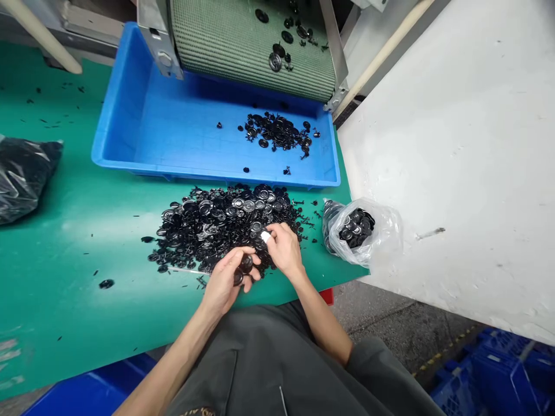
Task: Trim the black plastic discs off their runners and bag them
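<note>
A heap of small black round plastic parts lies on the green table in front of me. My left hand sits at the heap's near edge, fingers curled around a few black round parts. My right hand rests just to its right, pinching into the pile; one fingertip wears white tape. What its fingers hold is hidden among the parts.
A blue tray behind the heap holds more black parts under a green conveyor belt. A clear bag of parts lies at the right. A black bag sits far left. White wall stands on the right.
</note>
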Demonstrator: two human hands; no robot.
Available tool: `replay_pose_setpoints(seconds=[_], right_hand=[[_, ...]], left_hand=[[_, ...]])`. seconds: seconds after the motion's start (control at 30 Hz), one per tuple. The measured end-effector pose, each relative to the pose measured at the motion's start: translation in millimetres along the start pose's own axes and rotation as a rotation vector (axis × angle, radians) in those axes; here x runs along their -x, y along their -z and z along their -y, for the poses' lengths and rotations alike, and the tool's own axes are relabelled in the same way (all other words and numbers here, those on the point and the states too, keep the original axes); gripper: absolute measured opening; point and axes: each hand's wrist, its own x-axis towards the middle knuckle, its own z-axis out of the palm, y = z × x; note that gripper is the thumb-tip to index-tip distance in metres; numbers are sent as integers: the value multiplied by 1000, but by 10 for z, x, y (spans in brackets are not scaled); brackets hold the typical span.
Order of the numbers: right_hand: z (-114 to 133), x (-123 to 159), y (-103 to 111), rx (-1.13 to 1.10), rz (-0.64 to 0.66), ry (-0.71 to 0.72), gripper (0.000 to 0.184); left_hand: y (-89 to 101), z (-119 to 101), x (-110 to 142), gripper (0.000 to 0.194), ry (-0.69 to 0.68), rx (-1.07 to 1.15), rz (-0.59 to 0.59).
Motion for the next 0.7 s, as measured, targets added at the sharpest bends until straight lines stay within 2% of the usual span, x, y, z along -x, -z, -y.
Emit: replay_pose_setpoints(seconds=[0.13, 0.23, 0.3, 0.4, 0.5, 0.6, 0.7], right_hand=[[4, 82, 0, -222, -47, -104, 17], [40, 239, 59, -388, 29, -177, 15], [70, 348, 92, -455, 84, -175, 15], [93, 468, 111, -512, 145, -133, 22], [72, 520, 119, -427, 161, -32, 25], [27, 532, 131, -309, 169, 133, 18], [-3, 537, 126, -315, 175, 231, 17]], left_hand=[[-6, -21, -31, 35, 10, 3, 1], [-48, -6, -64, 33, -9, -73, -49], [-71, 21, -74, 34, -19, -167, -24], [-68, 47, -62, 32, -72, -400, 64], [-25, 14, -27, 37, -138, -631, 124], [22, -49, 14, 43, -129, -732, 182], [45, -82, 48, 46, -81, -759, 207]])
